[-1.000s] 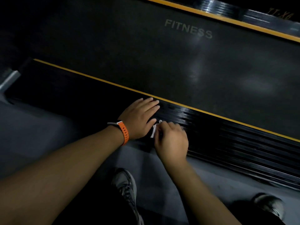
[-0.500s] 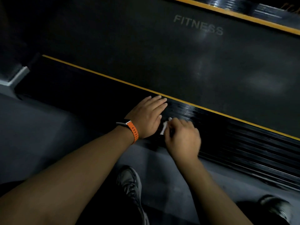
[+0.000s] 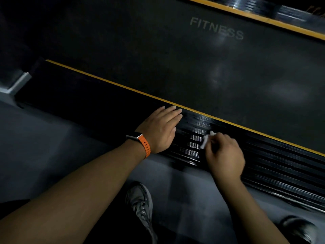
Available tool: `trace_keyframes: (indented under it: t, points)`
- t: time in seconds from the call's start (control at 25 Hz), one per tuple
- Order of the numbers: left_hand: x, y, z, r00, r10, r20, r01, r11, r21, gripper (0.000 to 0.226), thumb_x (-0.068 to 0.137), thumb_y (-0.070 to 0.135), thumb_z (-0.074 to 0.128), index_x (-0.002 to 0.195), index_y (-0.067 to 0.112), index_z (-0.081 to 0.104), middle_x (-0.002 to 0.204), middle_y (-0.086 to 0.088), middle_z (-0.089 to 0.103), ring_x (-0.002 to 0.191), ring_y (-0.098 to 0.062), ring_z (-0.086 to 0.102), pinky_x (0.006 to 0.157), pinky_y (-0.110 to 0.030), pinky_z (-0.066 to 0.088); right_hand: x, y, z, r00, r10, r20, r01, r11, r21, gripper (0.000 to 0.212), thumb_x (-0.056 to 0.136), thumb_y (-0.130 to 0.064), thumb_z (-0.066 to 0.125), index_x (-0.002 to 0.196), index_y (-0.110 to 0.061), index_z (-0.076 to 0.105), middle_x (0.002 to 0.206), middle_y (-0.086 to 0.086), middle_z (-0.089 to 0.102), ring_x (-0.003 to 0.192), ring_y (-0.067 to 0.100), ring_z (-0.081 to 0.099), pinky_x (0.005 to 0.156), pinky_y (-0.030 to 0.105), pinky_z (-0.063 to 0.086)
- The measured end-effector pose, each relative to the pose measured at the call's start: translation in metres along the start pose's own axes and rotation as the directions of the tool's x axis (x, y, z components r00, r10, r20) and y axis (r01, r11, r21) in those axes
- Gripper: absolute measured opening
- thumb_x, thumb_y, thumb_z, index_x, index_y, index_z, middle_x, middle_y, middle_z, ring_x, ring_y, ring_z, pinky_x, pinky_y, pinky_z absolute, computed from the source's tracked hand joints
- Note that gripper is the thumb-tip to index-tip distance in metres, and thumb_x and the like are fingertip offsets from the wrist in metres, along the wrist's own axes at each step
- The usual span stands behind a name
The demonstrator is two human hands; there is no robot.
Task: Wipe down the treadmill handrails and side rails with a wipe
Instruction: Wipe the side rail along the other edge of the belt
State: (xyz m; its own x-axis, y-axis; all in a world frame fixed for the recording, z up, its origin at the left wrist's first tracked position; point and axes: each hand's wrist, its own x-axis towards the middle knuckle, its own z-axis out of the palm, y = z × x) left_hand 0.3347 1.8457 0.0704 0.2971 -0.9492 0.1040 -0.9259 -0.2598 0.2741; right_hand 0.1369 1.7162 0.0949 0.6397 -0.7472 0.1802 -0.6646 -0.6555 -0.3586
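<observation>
I am looking down in dim light at a grey floor [image 3: 44, 147] filling the lower part of the frame, with a grey laced shoe [image 3: 140, 205] at bottom centre and a darker shoe [image 3: 299, 228] showing in the bottom right corner. Both forearms are reaching up from the bottom edge. The left wrist is wearing a watch [image 3: 143, 143] on an orange strap. Just beyond the floor, the near side rail [image 3: 281, 164], black and ribbed, is running diagonally from upper left to lower right. My left hand [image 3: 161, 127] is lying flat on it at frame centre, fingers straight and together. My right hand [image 3: 223, 154] is resting on the rail just right of it, fingers curled and pinching the white wipe [image 3: 205, 140] against the ribs. The wipe is sitting in the gap between the two hands, clear of the left one. Past the rail's yellow stripe [image 3: 123, 85] the dark belt [image 3: 158, 50] is showing the word FITNESS [image 3: 217, 29], and the far rail [image 3: 255, 6] is crossing the top right.
</observation>
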Motion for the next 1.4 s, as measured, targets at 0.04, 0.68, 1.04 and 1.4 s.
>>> trace_keyframes:
  t: [0.04,0.68,1.04,1.4]
  points:
    - [0.0,0.0,0.0,1.0,-0.002,0.001,0.002,1.0,0.005,0.056,0.097,0.025,0.043,0.148,0.005,0.05,0.159,-0.011,0.044,0.151,-0.027,0.035,0.125,-0.049,0.026,-0.003,0.003,-0.002,0.999,0.034,-0.015,-0.033,0.999,0.009,0.009,0.091,-0.025,0.066,0.085,-0.018,0.065,0.079,0.004,0.062,0.075,0.032,0.058,0.057,0.033,0.04]
    - [0.001,0.001,-0.001,1.0,0.006,-0.012,-0.006,1.0,-0.003,0.055,0.095,0.023,0.046,0.147,0.004,0.053,0.158,-0.012,0.045,0.15,-0.028,0.036,0.125,-0.048,0.026,0.018,-0.044,0.024,0.988,-0.14,0.058,0.143,0.989,-0.038,0.017,0.096,-0.032,0.058,0.087,-0.02,0.067,0.081,0.004,0.066,0.077,0.031,0.06,0.06,0.039,0.048]
    - [0.0,0.0,0.001,0.999,-0.028,-0.041,0.027,0.999,-0.031,0.055,0.093,0.022,0.049,0.145,0.004,0.054,0.156,-0.013,0.047,0.149,-0.027,0.038,0.125,-0.045,0.026,0.035,-0.071,0.034,0.994,-0.09,0.061,0.086,0.994,0.072,0.013,0.093,-0.034,0.063,0.092,-0.021,0.068,0.082,0.004,0.068,0.078,0.031,0.063,0.063,0.041,0.053]
    - [-0.008,-0.036,-0.015,1.0,-0.014,0.022,0.012,0.997,0.07,0.062,0.098,0.041,0.036,0.15,0.011,0.051,0.16,-0.007,0.043,0.151,-0.025,0.035,0.124,-0.046,0.027,0.039,-0.057,0.029,0.995,-0.096,0.012,0.096,0.995,0.007,0.022,0.095,-0.033,0.056,0.088,-0.018,0.071,0.078,0.005,0.067,0.074,0.031,0.063,0.056,0.036,0.05]
